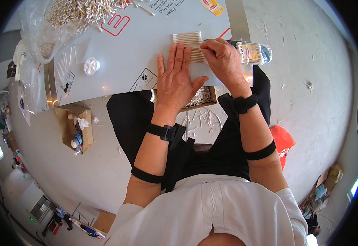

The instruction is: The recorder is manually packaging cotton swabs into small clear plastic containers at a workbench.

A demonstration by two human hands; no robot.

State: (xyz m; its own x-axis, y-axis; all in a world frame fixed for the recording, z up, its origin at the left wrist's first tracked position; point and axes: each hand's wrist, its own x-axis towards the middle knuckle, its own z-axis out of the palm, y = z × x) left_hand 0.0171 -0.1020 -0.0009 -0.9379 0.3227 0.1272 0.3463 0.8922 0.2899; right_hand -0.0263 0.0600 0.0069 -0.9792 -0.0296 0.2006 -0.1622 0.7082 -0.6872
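Observation:
My left hand (174,80) lies flat on the grey tabletop, fingers stretched out. Its fingertips touch the left end of a row of cotton swabs (197,55) laid side by side. At the right end of that row, my right hand (224,61) is closed in a pinch; whatever may be between its fingers is hidden. A second row of cotton swabs (186,37) lies just beyond. Right of my right hand, a clear pack of swabs with a yellow card (250,52) rests at the table's right edge, on something dark.
A big heap of loose swabs (78,14) sits far left beside a clear plastic bag (35,45). Nearer stands a small white tub (91,66). Below the table edge are a box of swabs (199,98) and a cardboard box with bottles (86,131). Yellow cards (213,7) lie far right.

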